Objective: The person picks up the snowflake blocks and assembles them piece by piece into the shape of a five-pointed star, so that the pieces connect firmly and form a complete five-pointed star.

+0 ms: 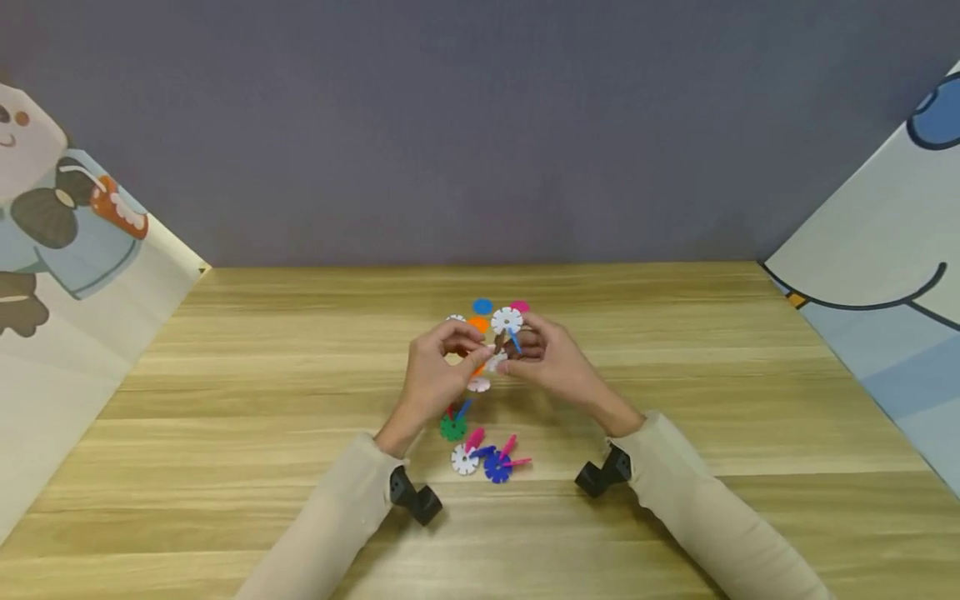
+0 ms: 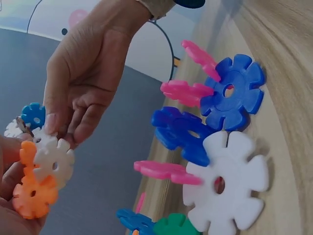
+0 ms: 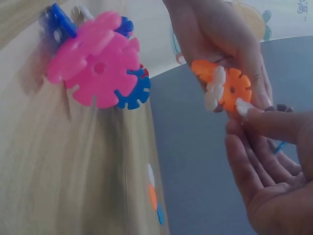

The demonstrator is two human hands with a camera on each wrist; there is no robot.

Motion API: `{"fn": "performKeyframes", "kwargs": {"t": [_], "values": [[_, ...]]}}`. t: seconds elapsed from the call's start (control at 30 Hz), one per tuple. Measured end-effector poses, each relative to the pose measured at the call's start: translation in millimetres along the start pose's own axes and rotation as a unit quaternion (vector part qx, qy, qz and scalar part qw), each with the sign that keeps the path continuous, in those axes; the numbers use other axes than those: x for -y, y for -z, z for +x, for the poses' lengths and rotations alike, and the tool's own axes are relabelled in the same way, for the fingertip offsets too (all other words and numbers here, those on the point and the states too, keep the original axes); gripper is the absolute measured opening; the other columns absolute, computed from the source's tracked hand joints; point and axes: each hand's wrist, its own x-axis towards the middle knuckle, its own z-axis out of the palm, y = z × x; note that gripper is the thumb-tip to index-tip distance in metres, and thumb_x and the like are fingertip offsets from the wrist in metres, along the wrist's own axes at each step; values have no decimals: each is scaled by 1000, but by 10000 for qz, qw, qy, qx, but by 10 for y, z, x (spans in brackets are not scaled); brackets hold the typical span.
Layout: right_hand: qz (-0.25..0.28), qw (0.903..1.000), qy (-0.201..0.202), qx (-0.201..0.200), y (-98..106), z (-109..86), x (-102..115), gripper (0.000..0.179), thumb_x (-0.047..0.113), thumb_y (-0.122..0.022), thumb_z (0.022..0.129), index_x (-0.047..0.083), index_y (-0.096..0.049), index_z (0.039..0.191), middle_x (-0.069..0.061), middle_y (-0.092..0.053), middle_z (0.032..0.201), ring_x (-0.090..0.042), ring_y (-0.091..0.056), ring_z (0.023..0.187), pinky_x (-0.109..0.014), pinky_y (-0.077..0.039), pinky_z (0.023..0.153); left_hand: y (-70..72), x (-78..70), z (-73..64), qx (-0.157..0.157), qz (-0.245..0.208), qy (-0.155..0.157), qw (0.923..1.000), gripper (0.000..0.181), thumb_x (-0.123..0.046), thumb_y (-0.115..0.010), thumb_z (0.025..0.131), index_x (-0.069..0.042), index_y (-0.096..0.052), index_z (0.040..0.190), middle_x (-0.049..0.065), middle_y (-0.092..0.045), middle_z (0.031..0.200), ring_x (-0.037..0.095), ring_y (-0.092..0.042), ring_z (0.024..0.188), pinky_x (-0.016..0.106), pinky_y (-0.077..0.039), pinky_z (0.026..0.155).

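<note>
Slotted plastic flower discs are joined in a cluster between both hands, above the table. My left hand (image 1: 431, 375) holds its orange disc (image 2: 41, 203), with a white disc (image 2: 63, 159) fitted beside it. My right hand (image 1: 558, 362) pinches a white disc of the cluster between thumb and fingers. Toward the right hand, a brown disc (image 1: 498, 342), a blue disc (image 2: 32, 113) and another white disc (image 1: 498, 321) belong to the same side of the cluster. Fingers partly cover the joints, so I cannot tell which slots meet.
Nearer me stand joined discs: a green disc (image 1: 453, 430), a white disc (image 1: 459, 464) and a dark blue disc (image 1: 494, 474), with pink ones slotted in upright. Behind the hands lie a blue disc (image 1: 482, 307), a pink disc (image 1: 521, 306) and an orange disc (image 1: 477, 322). A grey panel (image 1: 480, 150) bounds the table.
</note>
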Motion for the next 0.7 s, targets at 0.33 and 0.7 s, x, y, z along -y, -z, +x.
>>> {"fn": "performKeyframes", "kwargs": {"t": [0.33, 0.7], "values": [[-665, 9961, 471, -350, 98, -19, 72, 39, -6, -70, 78, -4, -53, 113, -17, -68, 86, -18, -68, 79, -32, -57, 81, 35, 41, 7, 435, -626, 109, 9970, 24, -2, -62, 88, 8, -57, 109, 24, -66, 103, 27, -64, 93, 21, -50, 74], [-1437, 9825, 1150, -290, 56, -38, 120, 36, -9, -72, 75, -3, -57, 107, -16, -69, 80, -20, -68, 71, -26, -58, 67, 1, 52, 20, 729, -1035, -151, 9918, 79, -59, -66, 79, 5, -55, 125, 24, -62, 107, 9, -59, 90, 20, -51, 76]]}}
